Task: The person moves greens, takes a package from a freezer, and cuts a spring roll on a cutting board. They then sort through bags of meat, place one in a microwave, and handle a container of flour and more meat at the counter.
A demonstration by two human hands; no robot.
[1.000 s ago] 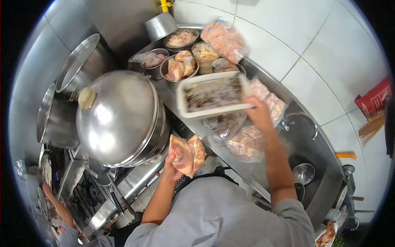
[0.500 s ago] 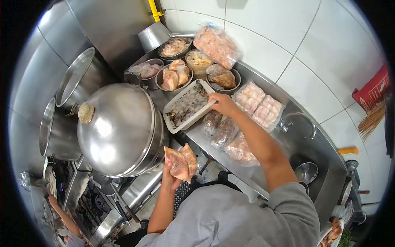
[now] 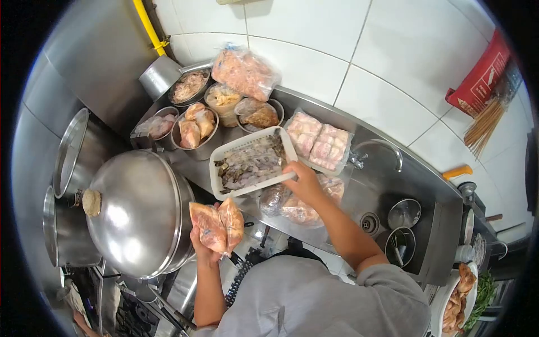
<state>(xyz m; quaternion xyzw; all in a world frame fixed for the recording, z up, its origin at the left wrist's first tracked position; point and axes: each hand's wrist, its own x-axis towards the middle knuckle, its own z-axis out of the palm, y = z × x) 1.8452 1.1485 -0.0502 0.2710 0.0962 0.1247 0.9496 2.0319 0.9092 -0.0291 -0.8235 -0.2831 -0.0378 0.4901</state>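
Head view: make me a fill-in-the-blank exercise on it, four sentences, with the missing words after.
1. The tray gripped by the right hand is coloured ____.
2. The left hand holds up meat wrapped in clear ____.
3. The pipe by the wall is coloured ____.
4. In the picture, the tap is to the ____ of the tray.

Missing words: white; plastic; yellow; right.

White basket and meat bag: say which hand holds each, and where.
Right hand: white basket, by its near right end rim. Left hand: bagged meat, by its lower left side.
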